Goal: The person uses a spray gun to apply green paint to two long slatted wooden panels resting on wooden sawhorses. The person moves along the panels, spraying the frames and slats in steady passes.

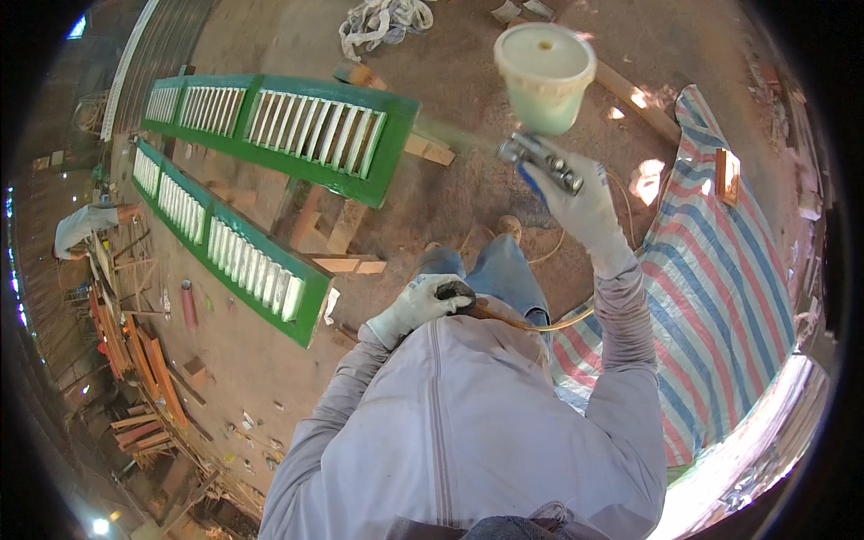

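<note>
right hand (585, 211): gloved, grip clamped on a spray gun (543, 162), raised in front of the chest | cup (544, 76): pale plastic cup on the gun, lid on, greenish paint inside | left hand (416, 306): gloved, closed around the air hose (504, 317) at the waist | green louvred shutters (279, 126): on wood blocks on the floor, to the left | striped tarp (720, 270): on the right

Ahead of my right hand (585, 202) and its spray gun (540, 162), I see bare dirt floor (468, 216) up to the nearer green shutter (297, 130), with only wood blocks (427, 148) and scrap boards (346, 261) under its end. To the right, the striped tarp (720, 270) covers the ground. My left hand (418, 306) sits close against my knee (504, 270), hemmed in by the hose (540, 326).
</note>
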`<action>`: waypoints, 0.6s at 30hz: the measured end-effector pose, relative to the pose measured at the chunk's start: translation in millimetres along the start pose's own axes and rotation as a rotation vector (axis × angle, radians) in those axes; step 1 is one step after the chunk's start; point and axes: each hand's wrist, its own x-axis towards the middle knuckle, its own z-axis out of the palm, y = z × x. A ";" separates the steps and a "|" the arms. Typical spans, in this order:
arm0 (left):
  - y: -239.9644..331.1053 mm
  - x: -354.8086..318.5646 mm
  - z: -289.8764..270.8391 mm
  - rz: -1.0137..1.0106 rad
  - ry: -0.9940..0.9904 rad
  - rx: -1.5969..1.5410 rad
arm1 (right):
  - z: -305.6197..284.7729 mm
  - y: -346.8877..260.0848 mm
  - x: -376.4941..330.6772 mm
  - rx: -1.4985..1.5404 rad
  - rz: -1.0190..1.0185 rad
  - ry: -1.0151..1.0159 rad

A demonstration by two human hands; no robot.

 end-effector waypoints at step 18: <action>23.6 50.9 37.9 0.034 0.142 0.111 | -25.1 77.7 -34.9 0.280 0.317 -0.414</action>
